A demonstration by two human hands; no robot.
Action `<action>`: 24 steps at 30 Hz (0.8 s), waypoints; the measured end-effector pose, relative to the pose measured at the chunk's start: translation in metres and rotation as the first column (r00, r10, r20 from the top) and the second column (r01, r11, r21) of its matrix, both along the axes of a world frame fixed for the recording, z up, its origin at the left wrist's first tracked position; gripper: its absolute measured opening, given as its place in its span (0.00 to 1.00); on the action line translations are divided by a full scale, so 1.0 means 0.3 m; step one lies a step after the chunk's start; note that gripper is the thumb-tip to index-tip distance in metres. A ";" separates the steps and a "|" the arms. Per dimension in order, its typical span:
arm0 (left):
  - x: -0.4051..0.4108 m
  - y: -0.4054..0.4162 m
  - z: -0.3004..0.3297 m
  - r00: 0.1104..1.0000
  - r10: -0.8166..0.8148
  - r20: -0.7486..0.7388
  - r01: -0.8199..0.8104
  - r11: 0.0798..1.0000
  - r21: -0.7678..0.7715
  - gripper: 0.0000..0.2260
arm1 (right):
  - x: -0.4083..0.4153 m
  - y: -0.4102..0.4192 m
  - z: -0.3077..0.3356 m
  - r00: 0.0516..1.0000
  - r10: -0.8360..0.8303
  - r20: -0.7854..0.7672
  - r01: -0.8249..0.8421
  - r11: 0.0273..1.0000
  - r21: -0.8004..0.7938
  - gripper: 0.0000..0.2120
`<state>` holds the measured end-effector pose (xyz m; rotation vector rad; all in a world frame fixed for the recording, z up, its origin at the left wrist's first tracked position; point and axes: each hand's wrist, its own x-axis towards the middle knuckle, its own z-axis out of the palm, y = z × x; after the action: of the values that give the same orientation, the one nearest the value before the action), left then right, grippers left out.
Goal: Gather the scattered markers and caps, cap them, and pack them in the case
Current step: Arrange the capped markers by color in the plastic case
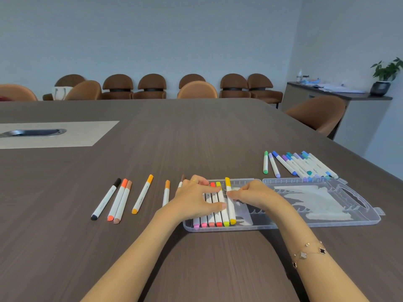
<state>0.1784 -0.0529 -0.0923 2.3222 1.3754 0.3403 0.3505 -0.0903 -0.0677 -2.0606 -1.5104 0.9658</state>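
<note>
— How are the person's hands placed?

— The left hand [197,198] lies flat, fingers straight, across the row of capped markers [210,216] in the left end of the clear case [257,226], pressing on them. The right hand [250,192] has its fingers curled in, the tips pinching the yellow marker [230,205], which lies tilted at the right end of that row, its far cap raised over the case's far wall. Both forearms reach in from the near edge, the right wrist wearing a bracelet [309,253].

— And the case itself?

— It lies opened flat near the table's near edge, its lid [322,199] spread towards the right edge.

— What else lies on the table [174,138]?

— Left of the case, a loose line of capped markers: black [106,199], orange-red [117,199], tan [123,202], and two orange [142,194]. A brown one is mostly hidden behind the left hand. Just beyond the lid, a bunch of green, blue and purple markers [298,164].

— The room?

— Brown chairs [150,86] along a pale blue wall, a sideboard [340,94] with a potted plant [386,75] at the right.
</note>
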 end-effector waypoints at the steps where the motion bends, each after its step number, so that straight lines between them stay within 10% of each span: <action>1: -0.007 0.000 0.001 1.000 -0.021 -0.014 0.021 1.000 0.013 0.23 | -0.002 0.001 0.000 1.000 0.000 0.003 0.000 1.000 -0.002 0.17; 5: -0.086 0.022 0.011 0.982 -0.102 0.160 0.112 0.992 -0.054 0.20 | -0.007 0.001 0.000 1.000 0.020 -0.005 -0.020 0.999 -0.026 0.15; 10: -0.235 0.067 0.088 0.847 0.220 0.484 -0.319 0.939 0.130 0.09 | -0.009 0.000 0.001 0.999 0.045 -0.002 -0.046 0.998 -0.037 0.14; 15: -0.435 0.115 0.058 0.720 0.648 0.250 -0.670 0.742 0.008 0.05 | -0.008 0.006 0.000 0.993 0.100 0.057 -0.099 0.995 -0.025 0.18; 24: -0.366 0.106 0.050 0.719 0.684 -0.123 -0.685 0.727 0.042 0.12 | 0.004 0.012 -0.024 0.997 0.073 0.012 -0.073 0.997 -0.021 0.15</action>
<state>0.0685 -0.0212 -0.0772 1.7500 2.2820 0.3944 0.3516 -0.0867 -0.0750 -2.0416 -1.5992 1.0008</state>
